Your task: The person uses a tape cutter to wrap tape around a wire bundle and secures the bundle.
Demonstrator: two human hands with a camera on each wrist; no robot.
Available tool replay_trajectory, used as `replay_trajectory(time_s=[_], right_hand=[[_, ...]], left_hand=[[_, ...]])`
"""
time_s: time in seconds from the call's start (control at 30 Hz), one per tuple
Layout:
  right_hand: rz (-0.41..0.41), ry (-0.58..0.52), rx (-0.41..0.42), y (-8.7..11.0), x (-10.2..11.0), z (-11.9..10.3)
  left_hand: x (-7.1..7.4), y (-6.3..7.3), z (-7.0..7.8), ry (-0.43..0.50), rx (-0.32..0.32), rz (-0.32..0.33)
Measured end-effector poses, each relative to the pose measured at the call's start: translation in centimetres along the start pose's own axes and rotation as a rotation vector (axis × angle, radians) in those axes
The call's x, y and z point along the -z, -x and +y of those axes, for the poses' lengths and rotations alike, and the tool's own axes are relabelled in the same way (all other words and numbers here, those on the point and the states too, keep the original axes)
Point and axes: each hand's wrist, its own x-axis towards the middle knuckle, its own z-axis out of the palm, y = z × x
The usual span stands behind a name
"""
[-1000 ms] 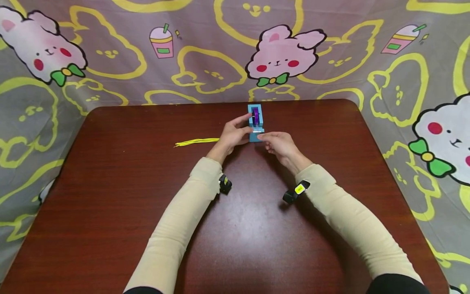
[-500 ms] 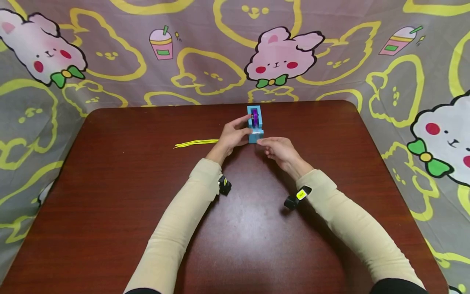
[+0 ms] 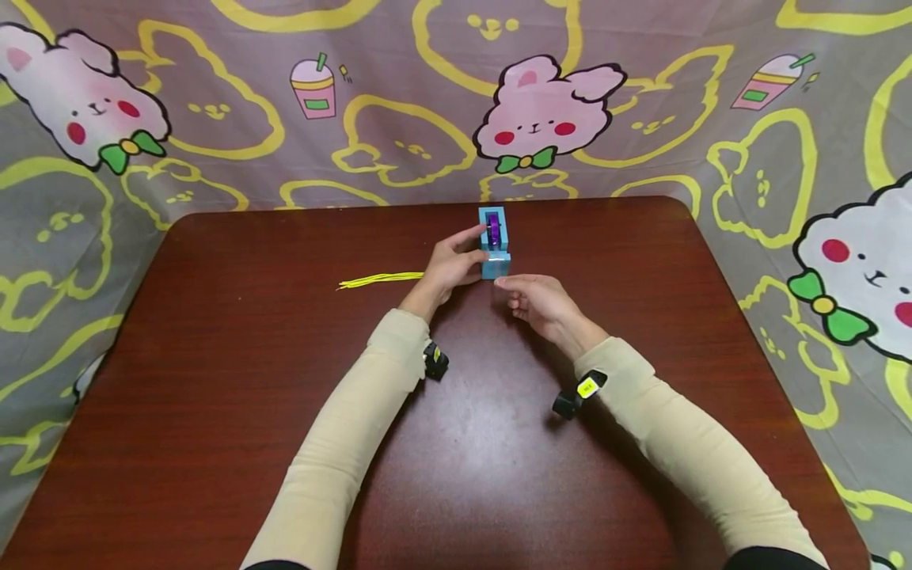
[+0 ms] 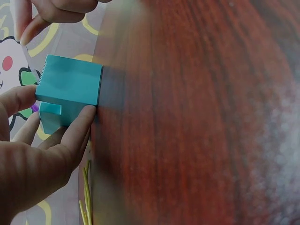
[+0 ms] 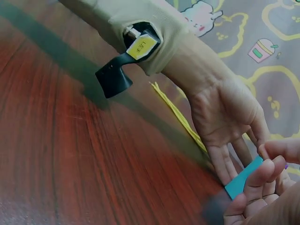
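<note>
A light-blue tape dispenser (image 3: 496, 269) with a purple roll (image 3: 494, 229) stands near the table's far edge. My left hand (image 3: 449, 265) grips it from the left side, thumb near the cutter end and fingers along its side. In the left wrist view the dispenser (image 4: 70, 79) shows its smooth front and toothed edge. A clear strip of tape (image 4: 31, 61) runs from that edge to the thumb and finger of my right hand (image 3: 545, 305), which pinches its end. In the right wrist view, my right fingers partly hide the dispenser (image 5: 243, 179).
A bundle of thin yellow strands (image 3: 381, 279) lies on the brown table (image 3: 285, 356), left of the dispenser and partly behind my left hand. A patterned cloth curtain (image 3: 399, 63) rises beyond the table's far edge and along both sides.
My right hand has drawn back toward me from the dispenser's front, the pinched tape end with it. My left hand keeps its grip on the dispenser. The whole view has shifted slightly.
</note>
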Motion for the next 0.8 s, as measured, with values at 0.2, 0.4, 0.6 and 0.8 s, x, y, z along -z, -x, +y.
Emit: replay_trajectory(time_s=[0.2,0.4,0.6,0.8], right_hand=[[-0.004,-0.032,-0.023,0.3,0.0,0.4],[-0.017,-0.036,-0.011,0.6,0.1,0.5],[-0.037,-0.03,-0.008,0.9,0.1,0.6],[-0.045,-0.026,-0.018,1.2,0.2,0.7]], left_hand=[[-0.1,0.1,0.0,0.002,0.002,0.002],[-0.1,0.2,0.0,0.005,-0.002,-0.003],[0.0,0.2,0.0,-0.003,-0.005,-0.007],[0.0,0.2,-0.1,-0.001,-0.012,-0.013]])
